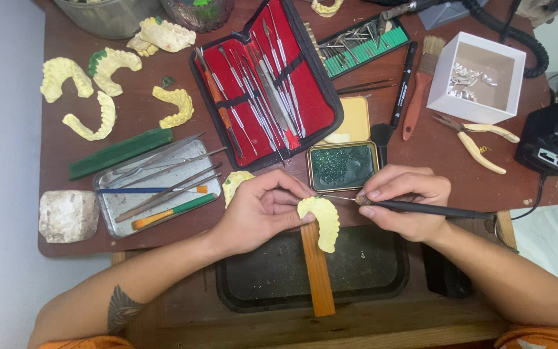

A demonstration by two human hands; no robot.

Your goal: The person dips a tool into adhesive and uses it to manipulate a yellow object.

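My left hand (261, 210) grips a pale yellow plaster dental cast (321, 220) and holds it over a wooden bench peg (318, 274). My right hand (405, 203) holds a thin dark-handled carving tool (421, 208) like a pen. Its metal tip touches the top of the cast. A small green tin of wax (343, 166) sits just beyond both hands. Another yellow cast piece (234, 184) lies by my left thumb.
An open red case of metal instruments (263, 84) lies at the centre back. Several yellow casts (108, 90) are at the left, beside a metal tray of tools (156, 187). Pliers (479, 139), a white box (479, 77), a brush (421, 84) and a black catch tray (311, 271) are nearby.
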